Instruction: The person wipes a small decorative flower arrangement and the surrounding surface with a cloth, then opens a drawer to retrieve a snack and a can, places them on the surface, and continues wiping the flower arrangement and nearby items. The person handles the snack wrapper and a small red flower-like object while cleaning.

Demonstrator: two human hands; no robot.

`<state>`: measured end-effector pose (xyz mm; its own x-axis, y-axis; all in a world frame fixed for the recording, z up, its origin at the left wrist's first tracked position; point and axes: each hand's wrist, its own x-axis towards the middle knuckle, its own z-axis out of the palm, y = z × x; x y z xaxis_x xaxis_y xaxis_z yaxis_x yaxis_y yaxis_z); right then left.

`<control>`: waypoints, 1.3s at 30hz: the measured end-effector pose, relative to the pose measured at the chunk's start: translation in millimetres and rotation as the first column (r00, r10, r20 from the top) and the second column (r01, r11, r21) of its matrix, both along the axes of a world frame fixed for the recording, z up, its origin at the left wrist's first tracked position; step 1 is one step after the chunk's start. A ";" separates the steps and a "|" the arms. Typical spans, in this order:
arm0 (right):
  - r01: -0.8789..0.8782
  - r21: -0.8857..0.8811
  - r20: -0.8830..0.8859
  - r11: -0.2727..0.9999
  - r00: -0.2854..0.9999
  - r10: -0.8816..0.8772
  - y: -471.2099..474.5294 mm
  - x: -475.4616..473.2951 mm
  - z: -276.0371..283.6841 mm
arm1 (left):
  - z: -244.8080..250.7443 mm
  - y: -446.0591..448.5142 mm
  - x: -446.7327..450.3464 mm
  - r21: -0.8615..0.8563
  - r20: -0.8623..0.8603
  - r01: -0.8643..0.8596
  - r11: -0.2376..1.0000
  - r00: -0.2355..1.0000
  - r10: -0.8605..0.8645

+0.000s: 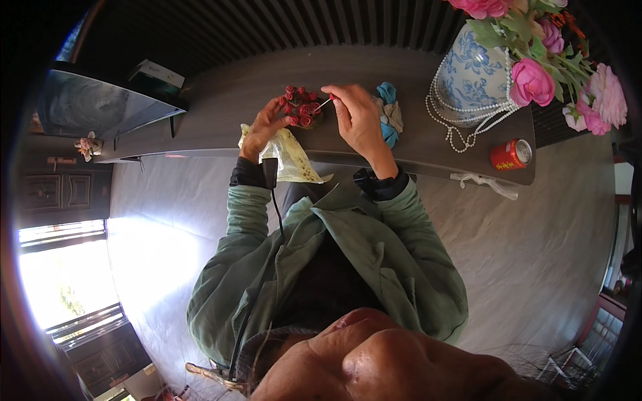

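Observation:
A bunch of small red artificial roses (301, 106) stands on the dark wooden counter (321, 65) before me. My left hand (264, 125) grips the left side of the bunch; its fingertips are partly hidden among the blooms. Between thumb and fingers, my right hand (355, 116) holds a thin stick-like tool (326, 103) with a red end. Its pale shaft slants down to the right edge of the roses. Under my left wrist, a yellowish printed plastic bag (288, 155) hangs over the counter's front edge.
Right of my right hand lie crumpled blue and beige cloths (389, 115). Farther right are a blue-and-white vase (471, 75) of artificial flowers, draped with a bead string (436, 118), and a red can (510, 154). A television (110, 103) and a box (156, 76) stand left.

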<state>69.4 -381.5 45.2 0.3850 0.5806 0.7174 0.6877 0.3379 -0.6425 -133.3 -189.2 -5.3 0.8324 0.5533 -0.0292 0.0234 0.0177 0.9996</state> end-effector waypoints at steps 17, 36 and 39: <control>0.099 -0.071 0.142 0.993 0.986 -0.088 5.7 -19.5 -1.3 | -2.8 -7.3 4.6 0.066 0.034 -0.083 0.994 0.996 0.081; 0.065 -0.223 0.090 0.973 0.995 -0.046 29.4 5.3 14.7 | 0.5 -39.5 11.5 0.156 0.050 -0.273 0.949 0.962 0.268; 0.087 -0.374 0.080 0.923 0.995 -0.061 26.1 8.0 21.3 | 1.6 -39.6 12.0 0.166 0.047 -0.274 0.947 0.962 0.270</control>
